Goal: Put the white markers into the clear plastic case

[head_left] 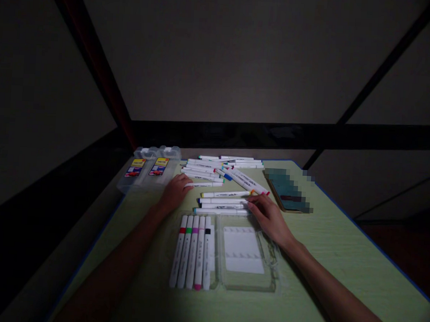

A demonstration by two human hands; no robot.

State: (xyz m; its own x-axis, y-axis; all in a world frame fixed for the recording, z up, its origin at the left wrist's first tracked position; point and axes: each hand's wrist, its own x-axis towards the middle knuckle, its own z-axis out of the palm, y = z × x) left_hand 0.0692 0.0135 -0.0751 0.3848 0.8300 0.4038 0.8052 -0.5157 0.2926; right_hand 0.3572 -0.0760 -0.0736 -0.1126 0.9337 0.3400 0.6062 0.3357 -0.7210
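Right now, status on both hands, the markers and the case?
Left hand at one end of a loose marker, grip unclear. Right hand at right ends of marker row. Open case: five markers in left half. More markers scattered beyond.

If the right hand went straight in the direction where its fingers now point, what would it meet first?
Most likely, the right hand would first meet the row of loose markers directly before it; exact contact is unclear.
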